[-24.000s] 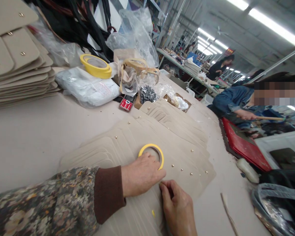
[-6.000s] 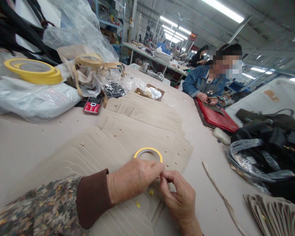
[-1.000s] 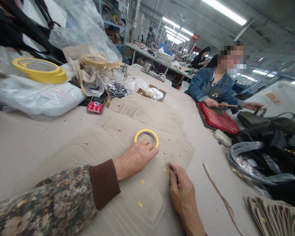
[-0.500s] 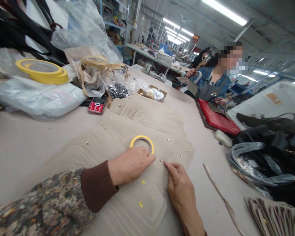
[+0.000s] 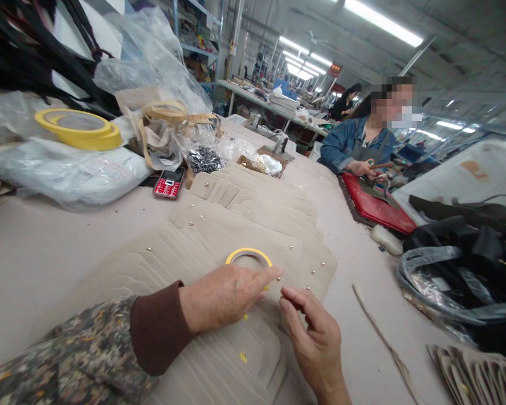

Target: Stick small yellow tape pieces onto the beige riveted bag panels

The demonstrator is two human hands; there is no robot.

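Yellow tape roll [image 5: 249, 251], thin ring w/ greyish inner wall, is over fanned beige panels [image 5: 236, 225] mid-counter [image 5: 84, 242]; opening faces up-ish, seen long axis crosswise. Left hand [image 5: 223, 295]: grip clasped on its near rim. Right hand [image 5: 316, 337] just beside, fingers curled; can't tell if grip has anything. Panels: rounded corners, gold studs, row running twd counter's far edge. Near that edge: brown carton [image 5: 247, 165] w/ gold bits [image 5: 260, 163] + white bundle [image 5: 272, 165].

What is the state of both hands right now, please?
Left hand: closed, holding the yellow tape roll.
Right hand: partly curled; whether it holds anything cannot be told.
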